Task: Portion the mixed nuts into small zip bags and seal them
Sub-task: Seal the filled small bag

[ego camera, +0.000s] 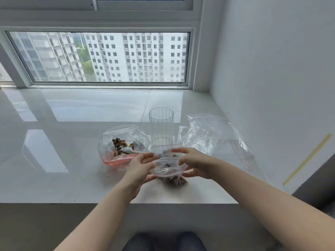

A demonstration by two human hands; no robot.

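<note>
Lacking readable print: small zip bag (169, 164)

A tall glass (161, 126) stands between the nut bag (123, 144) and spare bags (213, 138); the sill's (54, 142) left lies open

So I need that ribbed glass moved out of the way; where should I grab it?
Grip the ribbed glass round its upper wall, coming from above and behind. It stands upright and looks empty, but the large nut bag, the empty zip bags and both hands crowd its base.
</note>
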